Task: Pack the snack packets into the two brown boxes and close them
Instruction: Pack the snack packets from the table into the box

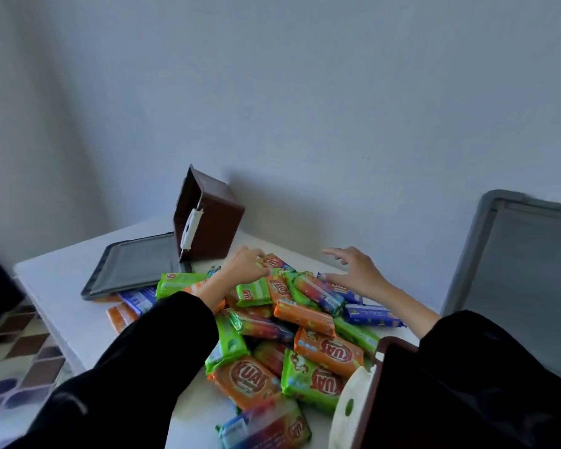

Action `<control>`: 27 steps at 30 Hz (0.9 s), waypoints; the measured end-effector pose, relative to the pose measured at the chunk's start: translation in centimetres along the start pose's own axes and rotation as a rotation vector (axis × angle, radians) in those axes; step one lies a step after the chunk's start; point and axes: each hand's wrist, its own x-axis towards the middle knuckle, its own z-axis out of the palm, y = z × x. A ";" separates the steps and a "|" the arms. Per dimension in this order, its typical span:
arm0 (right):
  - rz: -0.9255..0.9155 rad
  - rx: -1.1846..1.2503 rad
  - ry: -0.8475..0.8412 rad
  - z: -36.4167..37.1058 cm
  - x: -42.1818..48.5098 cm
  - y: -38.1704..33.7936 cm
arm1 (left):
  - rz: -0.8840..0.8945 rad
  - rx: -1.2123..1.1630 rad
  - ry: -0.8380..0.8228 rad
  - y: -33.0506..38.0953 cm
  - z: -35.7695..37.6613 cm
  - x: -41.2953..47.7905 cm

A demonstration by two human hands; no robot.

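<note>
We note snack packets [305, 319] heaped between far brown box [214, 222] and near-right brown box [394, 344]. Left hand [245, 264] curled over far packets, grip unclear; right hand [353, 270] spread, empty. Risk: our sleeves [162, 335] nudge slick packets off table [55, 280].

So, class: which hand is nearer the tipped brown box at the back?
Left. The left hand is on packets just beside the brown box; the right hand is farther right.

A plain pale wall [305, 92] is seen at 12 o'clock. Patterned floor tiles [17, 361] are shown at 8 o'clock, beside a white table [62, 286].
</note>
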 end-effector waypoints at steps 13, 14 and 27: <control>-0.143 -0.103 -0.562 5.1 -0.1 -1.4 | -0.239 0.101 -0.053 -1.6 3.7 -0.3; -0.140 -0.103 -0.574 5.1 -0.1 -1.4 | -0.223 0.121 -0.080 -1.6 3.3 -0.2; -0.027 -0.173 -0.366 3.3 -1.0 -3.0 | -0.029 0.107 0.005 -0.9 1.8 -0.8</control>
